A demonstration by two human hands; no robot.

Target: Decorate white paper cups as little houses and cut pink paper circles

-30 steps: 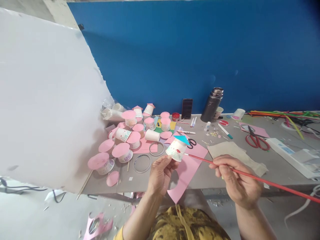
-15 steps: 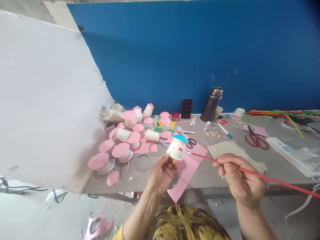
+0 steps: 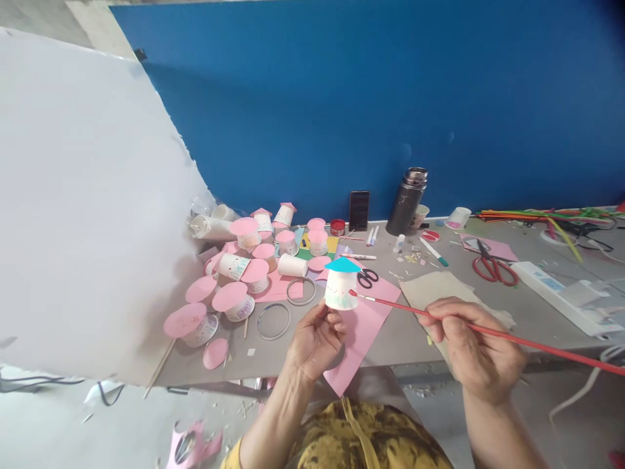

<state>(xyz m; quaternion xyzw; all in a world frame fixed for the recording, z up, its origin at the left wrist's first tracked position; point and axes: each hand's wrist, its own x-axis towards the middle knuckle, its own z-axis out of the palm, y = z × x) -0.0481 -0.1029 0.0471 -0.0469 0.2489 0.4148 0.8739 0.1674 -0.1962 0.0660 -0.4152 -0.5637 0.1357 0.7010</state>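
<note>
Held upside down by its lower rim in my left hand [image 3: 317, 339] is a white paper cup [image 3: 340, 290]. A blue paper cone [image 3: 342, 265] caps it, and small red dots and green marks run round its side. My right hand [image 3: 476, 345] is closed around a long red paintbrush [image 3: 400, 306]. The red-tipped bristles are at the cup's right side, touching or very close to it. Beneath the cup lies a sheet of pink paper [image 3: 361, 339], and black-handled scissors [image 3: 367, 279] rest behind it.
Several pink-topped paper cups [image 3: 230, 296] crowd the left, near two rings of tape [image 3: 273, 322]. A dark flask [image 3: 407, 202], a phone [image 3: 359, 210] and a red paint pot [image 3: 337, 227] stand behind. At right are a cloth [image 3: 439, 293], red scissors [image 3: 494, 268] and a power strip [image 3: 561, 296].
My left hand has turned the cup more upright, and its red dots have come round to face me. The brush tip has stayed at the cup's side. The view has shifted slightly.
</note>
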